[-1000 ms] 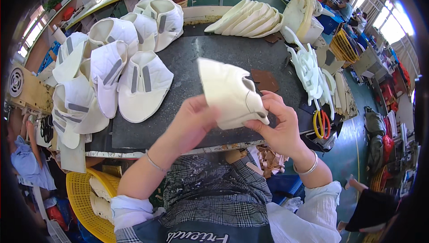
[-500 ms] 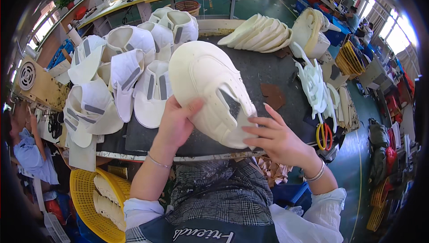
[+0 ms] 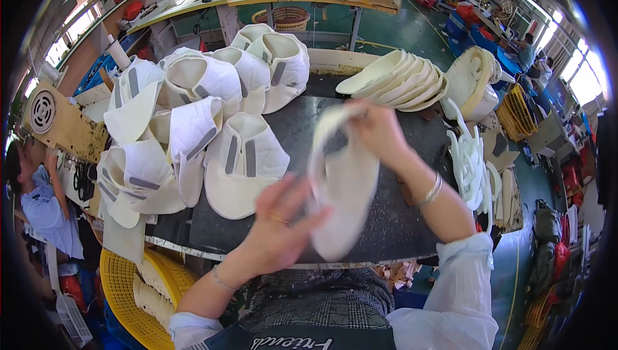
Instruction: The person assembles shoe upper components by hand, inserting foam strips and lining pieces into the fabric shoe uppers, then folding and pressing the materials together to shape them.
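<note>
A white shoe upper [image 3: 347,195], smeared by motion, hangs over the dark tabletop with its broad end down. My right hand [image 3: 378,130] is closed on its top edge. Beside its left edge is my left hand [image 3: 278,226], fingers spread and blurred; whether they touch the upper I cannot tell. To the left, several white shoe uppers with grey strips stand in a cluster, the nearest upper [image 3: 239,189] beside my left hand. A nested stack of cream shoe-shaped pieces [image 3: 402,79] lies at the far right of the tabletop.
Right of the stack stands a cream shoe-shaped device [image 3: 473,79]. Pale green plastic frames [image 3: 467,163] lie along the right edge. A yellow basket [image 3: 116,285] with cream pieces sits below the table's left side. Another person [image 3: 48,202] is at the far left.
The upper has turned so its broad end points down, and it has shifted right. My right hand has moved up to its top edge. My left hand has come off the broad end.
</note>
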`<state>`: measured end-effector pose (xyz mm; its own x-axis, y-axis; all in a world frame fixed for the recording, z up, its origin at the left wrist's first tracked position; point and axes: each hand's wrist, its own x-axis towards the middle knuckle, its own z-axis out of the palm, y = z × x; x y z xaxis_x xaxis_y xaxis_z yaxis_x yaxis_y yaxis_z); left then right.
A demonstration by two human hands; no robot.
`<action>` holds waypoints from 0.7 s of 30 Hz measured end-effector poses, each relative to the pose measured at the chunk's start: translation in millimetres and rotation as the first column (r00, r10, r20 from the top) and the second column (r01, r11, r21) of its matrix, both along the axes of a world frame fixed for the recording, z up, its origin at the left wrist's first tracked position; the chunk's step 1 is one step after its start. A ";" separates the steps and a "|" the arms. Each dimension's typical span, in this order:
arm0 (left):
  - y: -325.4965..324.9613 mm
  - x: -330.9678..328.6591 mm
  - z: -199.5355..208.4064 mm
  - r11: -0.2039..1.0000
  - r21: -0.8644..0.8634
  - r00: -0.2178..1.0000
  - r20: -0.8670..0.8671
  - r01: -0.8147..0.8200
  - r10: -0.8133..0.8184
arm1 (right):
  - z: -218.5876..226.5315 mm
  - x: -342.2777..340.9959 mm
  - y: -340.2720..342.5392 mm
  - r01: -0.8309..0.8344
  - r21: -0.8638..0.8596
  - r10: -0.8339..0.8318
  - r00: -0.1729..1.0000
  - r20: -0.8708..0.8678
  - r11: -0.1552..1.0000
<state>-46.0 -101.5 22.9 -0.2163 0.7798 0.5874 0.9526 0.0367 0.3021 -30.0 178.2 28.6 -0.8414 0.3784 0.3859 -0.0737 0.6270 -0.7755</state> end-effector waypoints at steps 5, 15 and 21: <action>8.3 -44.2 -17.8 0.976 0.106 0.963 0.214 -0.189 0.163 | 20.1 -97.9 123.9 0.419 0.804 -0.486 0.853 -0.189 0.421; 51.5 -103.0 -51.9 0.747 -0.182 0.737 0.130 -0.639 0.663 | 0.3 -104.0 189.4 0.475 0.804 -0.778 0.627 -0.025 0.357; 56.1 -26.0 -22.4 0.964 -0.230 0.981 0.170 0.134 -0.096 | -2.3 -24.7 87.8 0.219 0.470 -0.144 0.971 -0.191 0.855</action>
<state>-72.0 -45.3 0.5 -0.1906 0.9185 0.3465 0.8965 0.0190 0.4427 -54.8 266.0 26.2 -0.6972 0.2521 0.6711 -0.0082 0.9333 -0.3591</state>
